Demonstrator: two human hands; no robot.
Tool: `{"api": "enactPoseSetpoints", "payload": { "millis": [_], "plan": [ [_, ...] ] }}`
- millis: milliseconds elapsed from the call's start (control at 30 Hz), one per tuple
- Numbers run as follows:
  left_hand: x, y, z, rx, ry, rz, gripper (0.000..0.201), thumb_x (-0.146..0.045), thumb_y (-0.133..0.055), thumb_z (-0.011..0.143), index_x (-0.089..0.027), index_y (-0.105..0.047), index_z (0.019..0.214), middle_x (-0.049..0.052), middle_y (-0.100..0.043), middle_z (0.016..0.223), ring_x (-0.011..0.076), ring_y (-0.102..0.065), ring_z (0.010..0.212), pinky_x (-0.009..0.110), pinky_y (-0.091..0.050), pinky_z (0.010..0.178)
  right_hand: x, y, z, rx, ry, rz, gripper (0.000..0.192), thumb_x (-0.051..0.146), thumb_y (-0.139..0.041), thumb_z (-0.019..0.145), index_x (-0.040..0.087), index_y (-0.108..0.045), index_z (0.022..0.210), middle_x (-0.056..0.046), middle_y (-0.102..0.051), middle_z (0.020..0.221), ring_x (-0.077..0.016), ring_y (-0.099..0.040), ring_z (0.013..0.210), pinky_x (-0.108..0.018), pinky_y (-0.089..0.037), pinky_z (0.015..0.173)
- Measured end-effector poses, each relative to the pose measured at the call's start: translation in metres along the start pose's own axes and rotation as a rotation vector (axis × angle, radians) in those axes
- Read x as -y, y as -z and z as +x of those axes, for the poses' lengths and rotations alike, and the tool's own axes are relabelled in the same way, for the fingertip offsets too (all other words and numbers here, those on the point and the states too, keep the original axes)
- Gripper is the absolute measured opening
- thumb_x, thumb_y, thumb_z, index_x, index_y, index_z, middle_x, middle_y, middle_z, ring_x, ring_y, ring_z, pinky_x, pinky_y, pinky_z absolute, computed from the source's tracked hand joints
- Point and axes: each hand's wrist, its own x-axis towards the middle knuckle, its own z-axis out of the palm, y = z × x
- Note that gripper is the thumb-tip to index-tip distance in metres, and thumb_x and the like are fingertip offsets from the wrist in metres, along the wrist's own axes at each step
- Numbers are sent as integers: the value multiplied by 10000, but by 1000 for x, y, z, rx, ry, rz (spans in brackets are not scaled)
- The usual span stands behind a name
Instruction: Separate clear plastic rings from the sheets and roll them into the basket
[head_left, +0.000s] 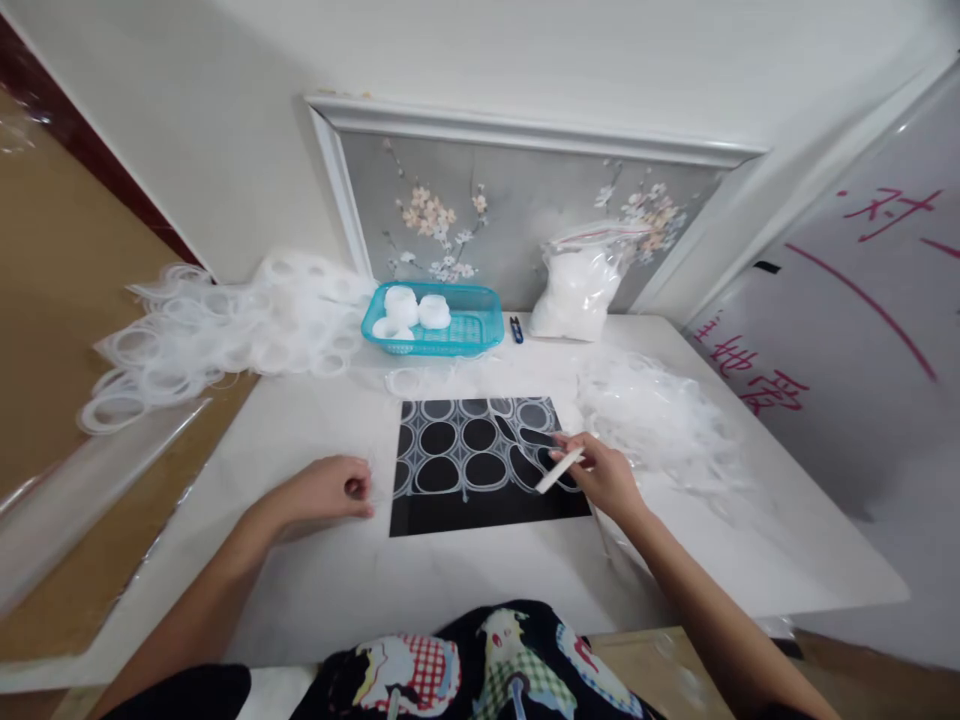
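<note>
A black rectangular mat [487,515] lies on the white table. On it rests a translucent sheet [465,435] with rows of round cut-outs, its right part lifted and bent. My right hand [604,478] is at the mat's right edge, closed around a flat off-white stick [560,470] that slants down to the left; its fingertips are beside the sheet's raised edge. Just left of the mat, my left hand [337,488] is curled, with thumb and fingertips close together near the table. Whether something thin is pinched there is hidden.
A blue basket [491,320] holding white round pieces [433,311] stands at the back. Beside it are small dark thread snips [516,330] and a filled clear zip bag [574,290]. Piles of ring-holed translucent sheets [225,325] and film scraps [660,410] lie left and right.
</note>
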Motion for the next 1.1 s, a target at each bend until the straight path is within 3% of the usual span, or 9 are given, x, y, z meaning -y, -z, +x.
{"api": "enactPoseSetpoints", "payload": {
  "millis": [133, 300, 467, 633, 833, 900, 1000, 1067, 1100],
  "plan": [
    [-1, 1, -5, 81, 81, -34, 95, -279, -639, 644, -187, -616, 648, -7, -586, 685, 167, -529, 660, 245, -342, 592, -14, 2, -25, 114, 154, -102, 296, 412, -639, 839, 248, -424, 719, -82, -724, 974, -275, -669, 901, -398, -531, 740],
    [-17, 10, -9, 119, -59, -135, 112, -275, -626, 690, -177, -617, 638, -5, -573, 698, 146, -506, 662, 236, -364, 621, -18, 5, -25, 221, 249, -244, 231, 325, -460, 944, 243, -414, 733, -37, -622, 736, -221, -566, 699, -376, -455, 683],
    [-24, 20, -19, 110, -148, -163, 162, -295, -623, 735, -170, -621, 631, -4, -541, 677, 132, -478, 640, 230, -366, 627, -16, 38, -25, 254, 210, -112, 209, 291, -458, 951, 242, -352, 778, -14, -572, 745, -174, -508, 660, -310, -435, 619],
    [-26, 10, -20, 145, -142, -164, 118, -233, -619, 698, -169, -595, 601, -8, -529, 656, 129, -478, 627, 227, -354, 609, -6, 61, -32, 220, 184, -112, 248, 299, -479, 954, 243, -316, 775, -2, -529, 733, -155, -458, 643, -287, -414, 613],
    [-31, 4, -24, 236, -123, -168, 76, -219, -623, 663, -169, -608, 607, -9, -554, 655, 134, -504, 635, 227, -361, 605, -4, 63, -39, 227, 138, -88, 234, 300, -488, 945, 239, -333, 781, 5, -528, 733, -141, -459, 630, -275, -417, 606],
    [-29, 2, -25, 224, -40, -129, 87, -248, -642, 662, -170, -625, 628, -4, -580, 668, 140, -513, 633, 232, -355, 589, -4, 62, -41, 305, 103, -105, 229, 303, -513, 925, 235, -358, 771, 4, -548, 720, -144, -478, 624, -280, -424, 602],
    [-25, 3, -21, 299, 5, -169, 201, -374, -661, 711, -175, -688, 725, 12, -620, 688, 162, -537, 645, 243, -370, 578, -6, 57, -41, 504, 25, -153, 242, 320, -559, 879, 233, -399, 720, 12, -564, 645, -153, -492, 569, -284, -413, 545],
    [-24, 7, -12, 233, -13, -209, 348, -499, -617, 777, -184, -721, 881, 21, -637, 731, 177, -559, 679, 255, -401, 611, -7, 53, -39, 519, -34, -134, 275, 361, -583, 863, 235, -405, 695, -3, -616, 661, -169, -543, 576, -295, -434, 539],
    [-24, 10, -5, 127, -5, -200, 418, -547, -580, 806, -193, -715, 982, 22, -641, 765, 180, -565, 694, 261, -412, 633, -7, 51, -36, 477, -59, -110, 288, 388, -591, 861, 236, -411, 696, -22, -660, 716, -182, -585, 610, -306, -458, 560]
  ]
}}
